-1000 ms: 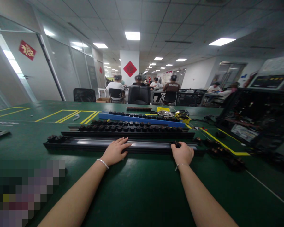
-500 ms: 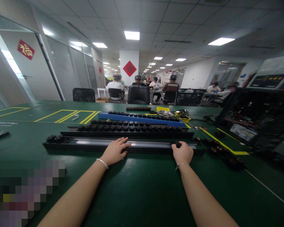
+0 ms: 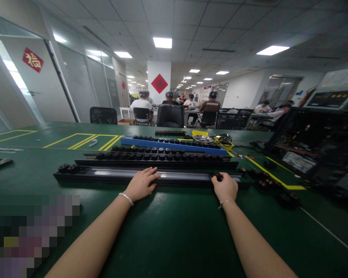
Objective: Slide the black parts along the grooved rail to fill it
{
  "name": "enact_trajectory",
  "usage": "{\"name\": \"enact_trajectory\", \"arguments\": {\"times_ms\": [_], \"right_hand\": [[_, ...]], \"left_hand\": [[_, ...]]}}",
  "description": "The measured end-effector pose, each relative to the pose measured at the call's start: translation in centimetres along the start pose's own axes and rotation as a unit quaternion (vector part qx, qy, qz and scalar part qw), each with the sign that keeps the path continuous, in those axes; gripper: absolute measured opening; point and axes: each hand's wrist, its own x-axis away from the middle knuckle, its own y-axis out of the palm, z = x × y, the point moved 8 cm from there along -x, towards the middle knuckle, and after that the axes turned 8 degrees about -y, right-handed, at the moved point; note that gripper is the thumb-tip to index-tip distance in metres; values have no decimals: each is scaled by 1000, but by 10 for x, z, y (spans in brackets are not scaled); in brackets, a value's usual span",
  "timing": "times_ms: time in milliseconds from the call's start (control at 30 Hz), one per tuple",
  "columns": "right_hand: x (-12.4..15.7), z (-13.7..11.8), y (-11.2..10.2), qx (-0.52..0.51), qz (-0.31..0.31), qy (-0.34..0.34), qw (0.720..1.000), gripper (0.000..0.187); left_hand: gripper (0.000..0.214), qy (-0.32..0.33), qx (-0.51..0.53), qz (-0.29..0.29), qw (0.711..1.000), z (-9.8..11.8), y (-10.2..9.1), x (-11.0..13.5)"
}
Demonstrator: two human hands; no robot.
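A long black rail [image 3: 104,175] with a shiny grey channel lies crosswise on the green table in front of me. My left hand [image 3: 141,183] rests on its near edge around the middle, fingers outstretched. Near the rail's right end, my right hand [image 3: 225,186] is closed around a small black module [image 3: 218,176], which sits at the channel and is partly hidden by the fingers. Two similar black modules [image 3: 68,168] sit at the rail's left end. Just behind it lies another black rail [image 3: 162,163] lined with several such modules.
A blue rail [image 3: 174,146] carrying more black parts lies farther back. Loose black modules [image 3: 266,181] are piled to the right. An open computer case [image 3: 292,143] stands at the right edge. A metal dish [image 3: 202,138] sits near a yellow tray [image 3: 199,133]. Several people work at tables beyond.
Almost nothing differs. My right hand stays on the black module near the rail's right end, and my left hand keeps its place; the view has shifted slightly.
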Motion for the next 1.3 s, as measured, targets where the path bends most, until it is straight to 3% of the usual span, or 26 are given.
{"name": "enact_trajectory", "arguments": {"times_ms": [633, 1300], "right_hand": [[-4, 18, -5, 30, 7, 36, 999, 38], [-5, 25, -10, 38, 30, 38, 998, 36]], "left_hand": [[42, 5, 6, 3, 1000, 1, 0, -1], [22, -22, 28, -9, 999, -1, -3, -6]]}}
